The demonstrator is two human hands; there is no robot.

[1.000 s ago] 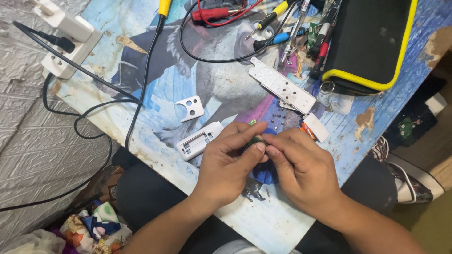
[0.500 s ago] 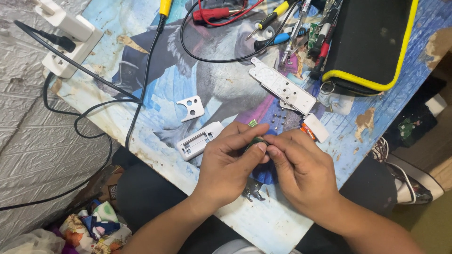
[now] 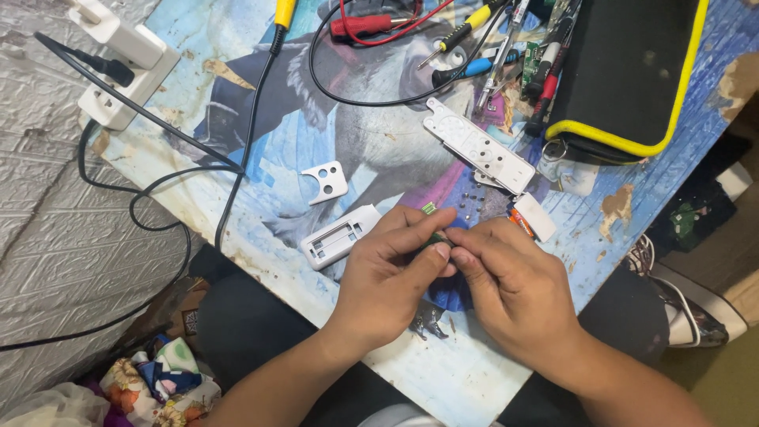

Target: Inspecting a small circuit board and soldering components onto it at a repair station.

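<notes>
My left hand (image 3: 391, 277) and my right hand (image 3: 514, 289) meet over the near edge of the picture-covered table (image 3: 237, 119). Together their fingertips pinch a small green circuit board (image 3: 436, 239), mostly hidden between thumbs and forefingers. A white plastic casing half (image 3: 340, 236) lies just left of my left hand. A long white inner plate (image 3: 478, 146) with holes lies beyond my right hand. A small white bracket (image 3: 326, 182) rests further back, and a white and orange part (image 3: 531, 220) sits by my right knuckles.
A black case with yellow trim (image 3: 632, 71) sits at the back right. Screwdrivers (image 3: 474, 39) and red test leads (image 3: 371, 24) lie at the back. A white power strip (image 3: 126, 67) with black cables (image 3: 158, 182) is at the left. Tiny screws (image 3: 473, 204) lie scattered near the plate.
Both hands stay together on the small board; only the fingertips shift slightly. Nothing else on the table has moved.
</notes>
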